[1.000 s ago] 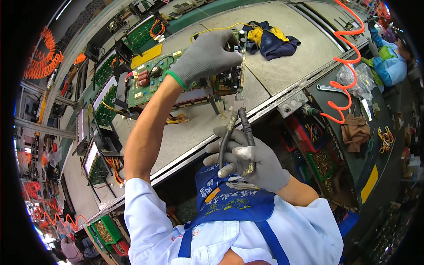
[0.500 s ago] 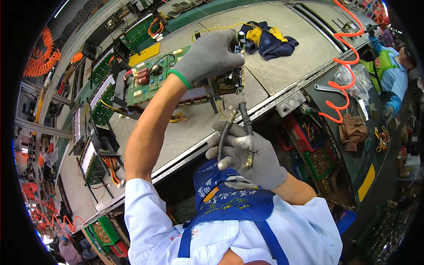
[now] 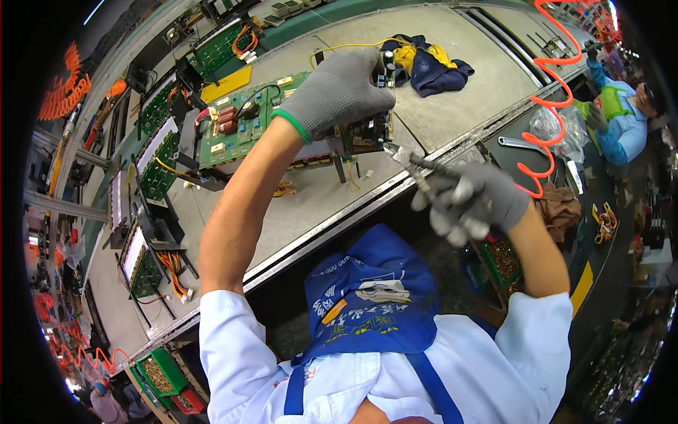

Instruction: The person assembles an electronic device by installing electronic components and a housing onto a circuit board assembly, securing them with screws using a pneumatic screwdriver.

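Hands at a green circuit board (image 3: 244, 124) on the workbench (image 3: 311, 205).
Left hand (image 3: 339, 92) (grey-gloved) grips the board's right end; right hand (image 3: 470, 201) is closed around pliers (image 3: 413, 166), tips just beside the board's lower edge.

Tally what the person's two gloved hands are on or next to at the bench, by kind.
Gloved hands: 2, the left hand on the board, the right hand gripping the tool
Green circuit board: 1
Metal hand tool, tip towards the board's edge: 1
Bundle of dark blue and yellow cloth: 1
Total: 5
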`<state>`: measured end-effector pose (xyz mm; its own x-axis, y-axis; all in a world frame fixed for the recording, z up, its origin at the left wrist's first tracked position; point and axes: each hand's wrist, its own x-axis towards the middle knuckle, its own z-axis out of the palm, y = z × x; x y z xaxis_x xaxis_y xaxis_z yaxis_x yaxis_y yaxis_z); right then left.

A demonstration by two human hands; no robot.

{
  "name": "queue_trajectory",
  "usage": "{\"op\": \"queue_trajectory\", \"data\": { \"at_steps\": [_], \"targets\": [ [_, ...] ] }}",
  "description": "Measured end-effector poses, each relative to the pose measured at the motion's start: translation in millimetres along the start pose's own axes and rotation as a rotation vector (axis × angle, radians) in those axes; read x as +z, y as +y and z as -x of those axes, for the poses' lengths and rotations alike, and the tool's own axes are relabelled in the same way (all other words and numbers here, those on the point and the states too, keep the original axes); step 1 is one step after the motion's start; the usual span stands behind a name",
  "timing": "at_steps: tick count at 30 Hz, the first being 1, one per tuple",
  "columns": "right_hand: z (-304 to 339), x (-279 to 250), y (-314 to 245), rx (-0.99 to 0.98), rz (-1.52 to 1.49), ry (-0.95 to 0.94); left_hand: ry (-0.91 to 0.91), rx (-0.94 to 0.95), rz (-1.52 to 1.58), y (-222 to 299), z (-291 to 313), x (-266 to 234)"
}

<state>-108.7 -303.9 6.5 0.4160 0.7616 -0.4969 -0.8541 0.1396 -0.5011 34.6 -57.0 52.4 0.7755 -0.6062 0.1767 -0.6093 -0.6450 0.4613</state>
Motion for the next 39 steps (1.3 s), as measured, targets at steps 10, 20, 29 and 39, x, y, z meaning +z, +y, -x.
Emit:
{"op": "queue_trajectory", "data": {
  "at_steps": [10,20,29,39],
  "targets": [
    [-112.7,102.9,99.4,-0.743,-0.353,0.136,0.017,0.033,-0.044,4.9,3.2,3.9],
    [-12.6,12.8,31.2,-0.092,-0.223,0.102,0.043,0.048,0.017,5.1,1.9,1.9],
    [3.4,5.9,-7.7,0.075,0.193,0.061,0.036,-0.003,-0.010,1.5,3.1,7.1],
    [-118.1,89.7,113.3,-0.708,-0.327,0.088,0.053,0.018,-0.008,3.9,4.3,6.9]
  ]
}}
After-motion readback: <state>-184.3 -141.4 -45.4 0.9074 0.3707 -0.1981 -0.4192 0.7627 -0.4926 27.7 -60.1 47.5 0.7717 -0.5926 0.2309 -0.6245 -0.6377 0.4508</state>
